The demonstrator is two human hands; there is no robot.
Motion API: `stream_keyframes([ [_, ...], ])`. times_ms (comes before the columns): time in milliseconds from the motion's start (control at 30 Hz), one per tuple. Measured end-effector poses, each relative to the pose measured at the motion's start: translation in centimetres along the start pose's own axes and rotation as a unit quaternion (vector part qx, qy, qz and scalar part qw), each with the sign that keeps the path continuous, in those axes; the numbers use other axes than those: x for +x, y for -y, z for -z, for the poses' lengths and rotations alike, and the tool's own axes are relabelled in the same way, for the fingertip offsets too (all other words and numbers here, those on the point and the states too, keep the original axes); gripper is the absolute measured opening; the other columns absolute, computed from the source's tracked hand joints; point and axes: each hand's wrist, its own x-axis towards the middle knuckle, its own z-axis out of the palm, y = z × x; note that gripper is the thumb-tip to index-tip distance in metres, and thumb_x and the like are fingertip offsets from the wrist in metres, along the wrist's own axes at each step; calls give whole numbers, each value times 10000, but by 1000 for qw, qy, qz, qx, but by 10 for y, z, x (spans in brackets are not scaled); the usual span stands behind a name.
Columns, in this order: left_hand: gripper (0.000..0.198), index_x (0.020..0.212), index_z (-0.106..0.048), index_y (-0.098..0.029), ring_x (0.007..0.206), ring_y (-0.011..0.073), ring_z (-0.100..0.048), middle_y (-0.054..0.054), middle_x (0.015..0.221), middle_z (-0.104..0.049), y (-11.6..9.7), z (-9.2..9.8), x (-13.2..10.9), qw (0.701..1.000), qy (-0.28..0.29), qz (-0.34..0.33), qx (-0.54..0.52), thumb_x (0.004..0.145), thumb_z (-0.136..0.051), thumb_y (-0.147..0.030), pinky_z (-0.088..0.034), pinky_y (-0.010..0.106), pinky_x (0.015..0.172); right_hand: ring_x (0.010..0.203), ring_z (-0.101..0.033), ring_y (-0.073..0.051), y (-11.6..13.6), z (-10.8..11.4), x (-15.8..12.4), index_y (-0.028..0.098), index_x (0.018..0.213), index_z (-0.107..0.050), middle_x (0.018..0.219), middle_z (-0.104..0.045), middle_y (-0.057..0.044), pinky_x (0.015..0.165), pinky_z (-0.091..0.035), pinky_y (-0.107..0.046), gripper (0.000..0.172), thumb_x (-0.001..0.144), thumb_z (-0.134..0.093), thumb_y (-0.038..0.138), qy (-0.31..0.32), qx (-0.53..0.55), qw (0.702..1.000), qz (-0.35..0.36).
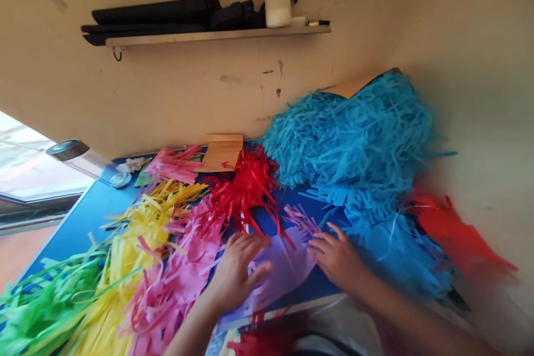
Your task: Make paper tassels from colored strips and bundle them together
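Note:
A purple sheet of thin paper [287,270] with a fringed end lies on the blue table near its front edge, between my hands. My left hand [236,272] is over the sheet's left side, thumb held apart from the fingers, with nothing visible in it. At the sheet's right edge rests my right hand [337,256], fingers spread and fingertips touching or just above the paper; contact is hard to judge. Just beyond is a bunch of red paper strips [250,183]. Pink fringed paper [196,250] lies left of my left hand, blue fringed paper [400,245] right of my right.
Yellow [144,233] and green fringed paper [54,295] spread across the left. A large light-blue heap [354,128] stands at the back right, red paper [459,233] beside it. A clear bottle [94,164] is at the back left. Above runs a wall shelf [217,36].

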Motion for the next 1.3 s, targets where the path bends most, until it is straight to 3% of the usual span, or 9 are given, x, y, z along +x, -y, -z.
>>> stream_keyframes([
  [133, 522, 1454, -437, -245, 1456, 353, -281, 129, 1565, -372, 38, -4, 70, 977, -13, 132, 166, 970, -432, -439, -253, 556, 1149, 1012, -634, -213, 0, 2, -12, 241, 951, -714, 1017, -746, -28, 1140, -186, -512, 172, 874, -594, 144, -7, -5, 1000, -25],
  [233, 511, 1457, -433, -186, 1421, 445, -303, 221, 1541, -372, 76, -10, 110, 964, -18, 189, 186, 985, -376, -374, -329, 664, 1038, 997, -642, -205, -5, 2, -20, 255, 973, -710, 1019, -748, -16, 1145, -166, -500, 215, 862, -580, 125, -24, -5, 999, -39],
  [467, 426, 1327, -562, -182, 1370, 337, -404, 155, 1445, -519, 140, 40, 145, 948, -24, 245, 204, 964, -449, -374, -316, 570, 1082, 987, -645, -222, -15, -1, -24, 273, 983, -722, 1037, -749, -27, 1121, -202, -493, 238, 873, -553, 145, -47, -5, 995, -82],
  [567, 370, 1230, -649, -201, 1310, 366, -453, 147, 1397, -568, 127, 64, 144, 941, -55, 253, 215, 932, -458, -312, -363, 551, 1026, 979, -645, -217, -13, -2, -23, 274, 965, -726, 1031, -750, -24, 1111, -207, -481, 215, 870, -570, 159, -54, 1, 995, -88],
  [667, 401, 1188, -678, -166, 1288, 420, -450, 179, 1396, -560, 76, 57, 119, 936, -105, 247, 228, 929, -397, -289, -344, 621, 1001, 970, -646, -214, -9, 1, -21, 278, 959, -725, 1010, -755, -13, 1091, -223, -488, 217, 882, -563, 157, -51, 16, 993, -103],
  [767, 410, 1255, -634, -246, 1217, 281, -556, 67, 1314, -654, 7, 12, 69, 978, -92, 84, 166, 881, -482, -315, -405, 459, 1030, 1015, -634, -226, -7, 8, -17, 299, 1009, -721, 1026, -754, 1, 1071, -244, -505, 247, 898, -553, 157, -54, 37, 991, -116],
  [867, 710, 1474, -396, -217, 1306, 297, -509, 68, 1457, -536, -35, -45, 22, 991, -40, -67, 108, 810, -595, -372, -398, 477, 1057, 1047, -626, -223, -8, 16, -13, 315, 1068, -709, 1030, -754, 13, 1078, -250, -509, 290, 896, -549, 145, -63, 58, 990, -109],
  [1033, 467, 1212, -651, -222, 1179, 270, -628, 46, 1249, -700, -26, -90, 0, 985, -108, -30, 130, 827, -467, -33, -371, 488, 1033, 1211, -550, -259, 0, 28, -10, 259, 1163, -670, 1190, -707, -35, 1150, -157, -554, 357, 843, -573, 136, -18, 33, 996, -79],
  [1300, 455, 1140, -682, -276, 1128, 278, -645, 12, 1162, -743, 1, -64, -26, 985, -89, 11, 148, 812, -476, -37, -312, 532, 1054, 1037, -667, -176, 4, -1, -8, 225, 1003, -690, 1021, -755, -40, 1032, -388, -412, 198, 936, -522, 146, 23, 97, 995, -8],
])
